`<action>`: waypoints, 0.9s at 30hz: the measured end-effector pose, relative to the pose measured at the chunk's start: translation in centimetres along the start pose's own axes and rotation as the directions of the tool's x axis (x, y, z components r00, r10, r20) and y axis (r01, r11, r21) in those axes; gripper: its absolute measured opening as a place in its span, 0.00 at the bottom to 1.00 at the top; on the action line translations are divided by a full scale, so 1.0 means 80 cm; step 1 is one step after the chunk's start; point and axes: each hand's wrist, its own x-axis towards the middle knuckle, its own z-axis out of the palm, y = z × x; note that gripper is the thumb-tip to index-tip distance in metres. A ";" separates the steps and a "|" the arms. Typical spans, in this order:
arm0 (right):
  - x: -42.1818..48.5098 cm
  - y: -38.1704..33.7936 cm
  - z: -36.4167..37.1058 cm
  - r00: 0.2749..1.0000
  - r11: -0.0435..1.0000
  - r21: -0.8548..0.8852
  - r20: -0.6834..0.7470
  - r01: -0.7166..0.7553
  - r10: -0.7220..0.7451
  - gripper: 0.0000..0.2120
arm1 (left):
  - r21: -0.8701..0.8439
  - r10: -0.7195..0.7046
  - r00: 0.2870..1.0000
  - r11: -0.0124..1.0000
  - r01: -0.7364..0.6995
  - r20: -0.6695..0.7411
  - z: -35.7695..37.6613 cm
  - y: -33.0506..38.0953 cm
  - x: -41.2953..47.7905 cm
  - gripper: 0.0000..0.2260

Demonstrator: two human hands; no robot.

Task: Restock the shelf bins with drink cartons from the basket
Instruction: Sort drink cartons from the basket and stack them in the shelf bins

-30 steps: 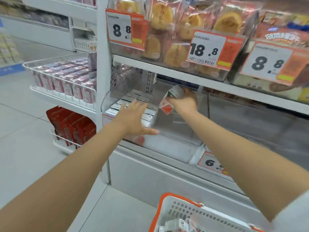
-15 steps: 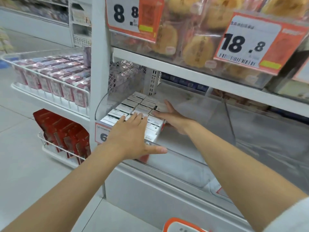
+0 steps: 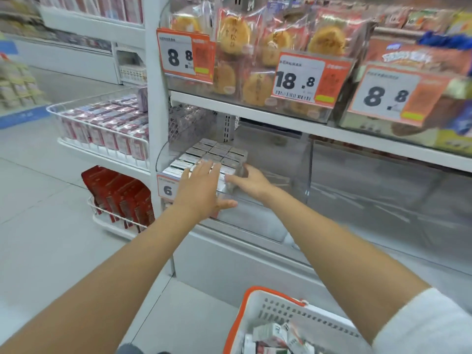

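Clear acrylic forms the shelf bin (image 3: 309, 172), and the block of drink cartons (image 3: 217, 150) sits packed into its left end, against the left wall, with the bin floor to the right of it bare. Furthest left, outside the bin, a wire rack (image 3: 55, 116) carries pink-sided packs, with red packs (image 3: 120, 195) in a second rack below it. These are other stock and seem no part of this job. At the bin's front left corner a price tag (image 3: 167, 189) shows a 6. The left hand (image 3: 201, 190) lies flat on the tops of the front cartons, fingers straight and thumb spread, gripping nothing. It looks to be there to keep the rows level and stop them tipping. The right hand (image 3: 255, 183) is at the block's front right corner, with its thumb across the front of the end carton (image 3: 235, 180) and its fingers curled round the carton's right side. That looks like a grasp meant to seat this one tight against its neighbours, though blur softens the detail. The cartons stand three across and at least four rows deep; the hands hide the front row, so there is no full count. One white basket (image 3: 288, 307) with an orange rim waits at the lower right, holding a loose jumble of more cartons (image 3: 270, 333) — at least three, with the rest cut off by the frame — so restocking appears well short of done.
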 end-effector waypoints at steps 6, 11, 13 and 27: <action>-0.139 0.023 -0.035 0.865 0.868 -0.410 -0.285 0.279 -0.413 0.16 | -0.252 -0.060 0.990 0.967 0.027 -0.126 0.012 0.070 -0.091 0.27; -0.278 0.169 -0.015 0.984 0.942 -0.315 -0.097 0.112 -0.150 0.14 | -0.464 -0.055 0.969 0.870 0.166 0.243 0.095 0.119 -0.190 0.23; -0.328 0.246 -0.002 0.995 0.957 -0.282 0.047 -0.067 0.084 0.13 | -0.491 -0.040 0.918 0.835 0.247 0.394 0.134 0.132 -0.225 0.22; -0.388 0.439 0.099 0.746 0.825 -0.488 0.427 -0.285 0.510 0.24 | -0.470 -0.007 0.733 0.763 0.443 0.680 0.240 0.153 -0.318 0.11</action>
